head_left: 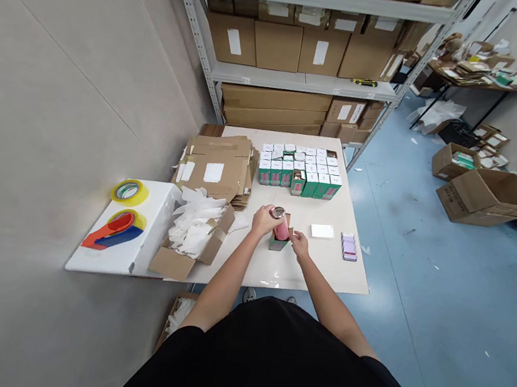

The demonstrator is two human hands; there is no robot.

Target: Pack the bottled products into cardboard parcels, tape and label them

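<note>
Black fabric (261, 364) is filling the bottom of my feed, with both bare forearms reaching out from it over the table's near edge. I'm seeing the left hand (264, 221) curled around a pink bottle (282, 228) with a silver cap, its fingers closed on the bottle's upper part. The bottle is tilting, its lower end sitting in a small green-and-white carton (279, 243) that is standing open on the white table (319, 275). The right hand (300, 244) is hovering just beside the carton with its fingers loosely bent; I can't tell whether it is touching. To the left, an open cardboard box (183, 265) is holding white paper (192, 229). Farther on, flattened cardboard sheets (216, 167) are lying stacked, and rows of matching cartons (299, 170) are standing near the far edge. Steel shelving (300, 82) stacked with boxes is rising behind them.
</note>
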